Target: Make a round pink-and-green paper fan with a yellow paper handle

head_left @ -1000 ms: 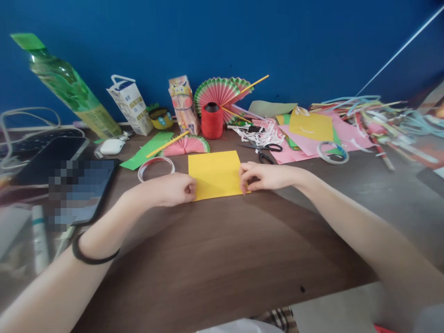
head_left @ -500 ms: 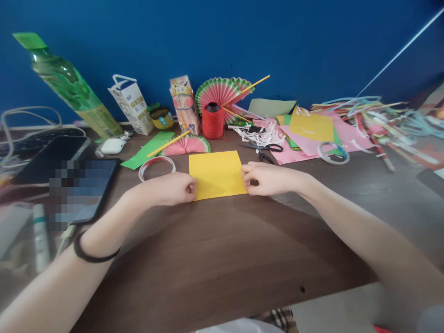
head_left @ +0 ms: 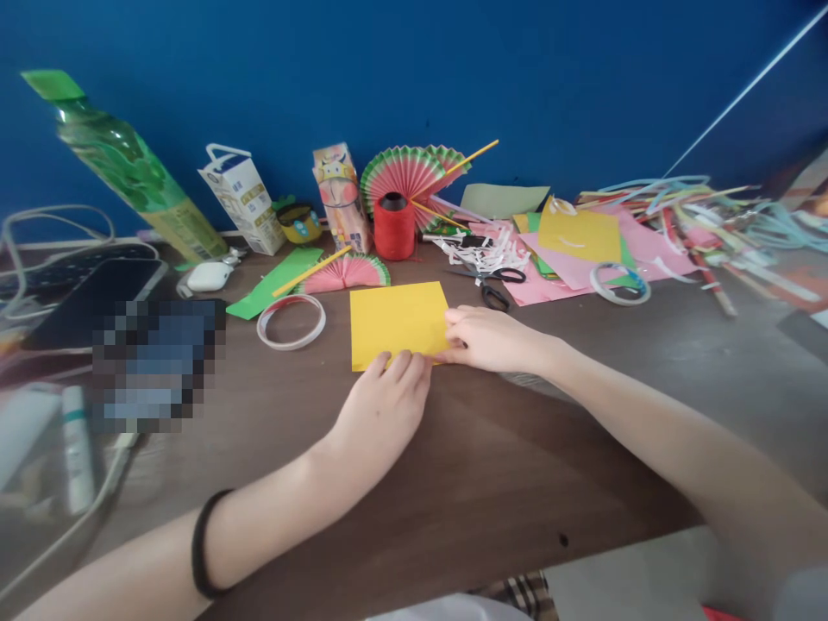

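A yellow sheet of paper lies on the brown table in front of me. My left hand has its fingers bent over the sheet's near edge, close to the right corner; its fingertips are partly hidden. At the right edge and near right corner, my right hand has its fingers closed on the paper, almost touching the left hand. Left of the sheet is a roll of tape lying flat. Just behind the right hand rest black-handled scissors.
Behind the sheet stand a red thread spool, pleated paper fans and drink cartons. A green bottle and a phone are at left. Coloured papers and another tape roll lie at right.
My left hand has moved from the sheet's left edge rightward to its near edge. My right hand has shifted slightly left at the near right corner. The paper has hardly moved.
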Available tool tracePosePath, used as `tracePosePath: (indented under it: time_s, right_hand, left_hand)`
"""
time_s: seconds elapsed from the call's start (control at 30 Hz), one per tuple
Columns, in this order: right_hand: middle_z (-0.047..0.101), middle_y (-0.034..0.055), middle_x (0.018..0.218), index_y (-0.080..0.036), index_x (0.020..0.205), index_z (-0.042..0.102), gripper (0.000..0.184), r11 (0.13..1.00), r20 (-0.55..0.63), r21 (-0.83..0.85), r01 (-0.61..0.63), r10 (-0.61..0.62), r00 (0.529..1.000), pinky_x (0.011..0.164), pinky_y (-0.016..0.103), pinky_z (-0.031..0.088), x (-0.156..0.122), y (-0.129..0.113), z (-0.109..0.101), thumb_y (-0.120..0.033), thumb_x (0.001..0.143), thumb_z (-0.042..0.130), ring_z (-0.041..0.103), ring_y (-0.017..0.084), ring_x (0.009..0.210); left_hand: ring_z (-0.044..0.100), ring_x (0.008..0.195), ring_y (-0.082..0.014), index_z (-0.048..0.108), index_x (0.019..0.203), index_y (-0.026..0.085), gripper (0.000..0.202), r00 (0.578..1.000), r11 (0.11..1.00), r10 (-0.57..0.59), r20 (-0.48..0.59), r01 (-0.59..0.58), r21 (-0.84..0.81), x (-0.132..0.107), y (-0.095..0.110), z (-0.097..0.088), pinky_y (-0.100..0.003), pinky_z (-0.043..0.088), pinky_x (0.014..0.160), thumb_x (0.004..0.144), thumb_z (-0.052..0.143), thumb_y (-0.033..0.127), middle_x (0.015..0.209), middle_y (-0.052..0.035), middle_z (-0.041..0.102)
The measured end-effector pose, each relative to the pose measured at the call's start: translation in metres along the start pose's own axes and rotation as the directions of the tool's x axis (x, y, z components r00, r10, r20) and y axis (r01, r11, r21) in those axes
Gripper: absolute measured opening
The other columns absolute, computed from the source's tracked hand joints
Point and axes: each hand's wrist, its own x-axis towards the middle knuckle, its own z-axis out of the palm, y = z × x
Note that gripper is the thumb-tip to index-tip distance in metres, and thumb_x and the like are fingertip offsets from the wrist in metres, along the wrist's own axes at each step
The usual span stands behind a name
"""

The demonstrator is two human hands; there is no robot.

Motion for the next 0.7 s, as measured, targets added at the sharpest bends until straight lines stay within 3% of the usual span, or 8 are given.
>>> tracePosePath:
  time_s: [0.1,0.37,0.5,0.7]
  right_hand:
    - [0.051,0.006,0.077,-0.016,0.056,0.051,0.05,1.0,-0.002,0.01,-0.005,0.005,1.0,0.06,0.028,0.028,0.0,0.0,0.0,-0.053,0.088,0.041,0.048,0.018,0.076]
    - [0.048,0.0031,0.076,-0.015,0.055,0.05,0.042,0.997,-0.006,0.075,-0.025,0.026,1.0,0.059,0.026,0.027,-0.001,0.0,0.001,-0.045,0.086,0.051,0.045,0.013,0.069]
    - [0.046,0.0019,0.075,-0.015,0.056,0.049,0.04,0.994,-0.003,0.099,-0.046,0.047,0.999,0.057,0.025,0.026,-0.001,0.0,0.0,-0.043,0.085,0.052,0.043,0.011,0.066]
    - [0.044,0.0009,0.075,-0.015,0.056,0.047,0.041,0.992,0.013,0.113,-0.062,0.061,0.998,0.056,0.024,0.024,-0.001,-0.001,0.0,-0.044,0.085,0.052,0.042,0.011,0.067]
  left_hand:
    - [0.043,0.123,-0.026,0.046,0.131,0.01,0.051,0.998,0.996,-0.038,-0.056,0.042,0.079,-0.004,0.015,0.003,-0.04,0.039,0.099,0.085,0.027,0.003,0.137,-0.014,0.046]
    - [0.043,0.127,-0.0287,0.041,0.132,-0.003,0.05,0.997,0.995,-0.059,-0.049,0.063,0.071,-0.008,0.023,0.014,-0.038,0.041,0.102,0.085,0.027,0.006,0.138,-0.0208,0.043]
    - [0.038,0.13,-0.03,0.037,0.135,-0.002,0.052,0.989,0.988,-0.15,-0.003,0.15,-0.028,-0.007,0.028,0.014,-0.041,0.039,0.104,0.087,0.033,0.019,0.141,-0.0207,0.037]
    - [0.035,0.13,-0.0365,0.035,0.137,0.002,0.055,0.971,0.972,-0.219,0.096,0.225,-0.063,-0.007,0.028,0.005,-0.046,0.039,0.103,0.087,0.041,0.024,0.142,-0.0201,0.034]
